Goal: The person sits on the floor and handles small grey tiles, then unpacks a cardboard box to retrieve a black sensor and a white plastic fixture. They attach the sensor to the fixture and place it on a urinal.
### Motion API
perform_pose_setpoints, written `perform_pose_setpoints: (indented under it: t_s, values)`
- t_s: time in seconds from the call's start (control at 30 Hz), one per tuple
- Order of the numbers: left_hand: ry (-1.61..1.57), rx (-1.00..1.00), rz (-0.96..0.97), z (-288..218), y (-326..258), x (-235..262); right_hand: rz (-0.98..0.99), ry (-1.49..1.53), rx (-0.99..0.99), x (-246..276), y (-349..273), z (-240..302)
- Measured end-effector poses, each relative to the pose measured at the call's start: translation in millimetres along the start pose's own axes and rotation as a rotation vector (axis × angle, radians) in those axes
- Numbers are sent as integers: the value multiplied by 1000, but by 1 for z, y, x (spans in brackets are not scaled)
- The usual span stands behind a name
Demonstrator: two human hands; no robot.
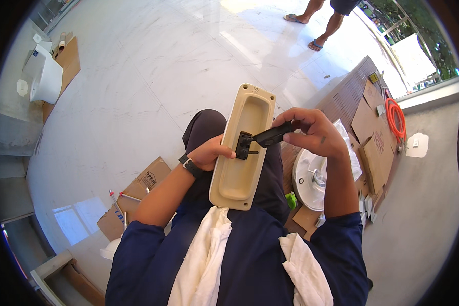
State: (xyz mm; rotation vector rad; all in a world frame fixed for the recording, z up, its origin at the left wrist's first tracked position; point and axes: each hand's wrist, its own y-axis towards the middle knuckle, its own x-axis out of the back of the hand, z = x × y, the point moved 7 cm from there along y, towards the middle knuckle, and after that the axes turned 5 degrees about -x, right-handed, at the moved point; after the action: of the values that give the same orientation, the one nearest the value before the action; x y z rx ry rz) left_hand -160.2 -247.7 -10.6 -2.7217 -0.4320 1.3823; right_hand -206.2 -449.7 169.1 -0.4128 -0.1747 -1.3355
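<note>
A long cream piece with a hollowed face and holes near its corners, like an upturned tank lid, rests tilted over my lap. My left hand grips its left side, thumb over the rim beside a black fitting set inside the hollow. The fingers beneath are hidden. In my right hand, pinched between thumb and fingers, is a dark, elongated black part. Its tip reaches the black fitting; whether the two are joined I cannot tell. A thin dark prong sticks out from the fitting toward the right.
On my right lie a round white basin-like object, a green item, flattened cardboard and a coiled orange hose. Cardboard with rods lies left. A white toilet stands far left. Another person's legs show ahead.
</note>
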Motion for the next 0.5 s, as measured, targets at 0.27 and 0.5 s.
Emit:
perform_pose_setpoints:
  t_s: [0.27, 0.5]
  values:
    - [-18, -80, -7, 2, -4, 1, 347, -45, -6, -18, 46, 11]
    - [-19, -90, -33, 4, -2, 5, 422, -174, 51, -44, 68, -1]
